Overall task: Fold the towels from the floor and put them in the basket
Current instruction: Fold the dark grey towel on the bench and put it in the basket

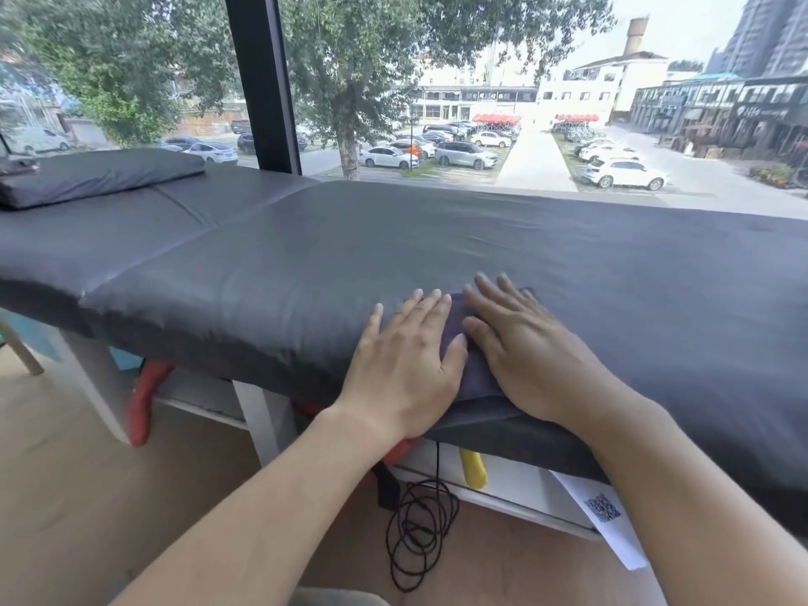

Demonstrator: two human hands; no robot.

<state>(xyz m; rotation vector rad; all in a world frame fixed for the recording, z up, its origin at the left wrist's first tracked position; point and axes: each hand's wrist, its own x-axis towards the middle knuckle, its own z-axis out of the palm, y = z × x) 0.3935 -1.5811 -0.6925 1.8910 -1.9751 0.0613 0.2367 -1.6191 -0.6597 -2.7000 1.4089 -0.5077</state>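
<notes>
Fingers on both hands are flat and spread, left hand (pixel 404 343) and right hand (pixel 520 343) pressing down on the dark towel (pixel 457 325) at the near edge of the table (pixel 306 255), not gripping anything. It looks soft, light and floppy, so I'd guess it won't hold a crease unless I smooth it. Probably best pinched at the corners or scooped under the folded edge; no basket in sight.
</notes>
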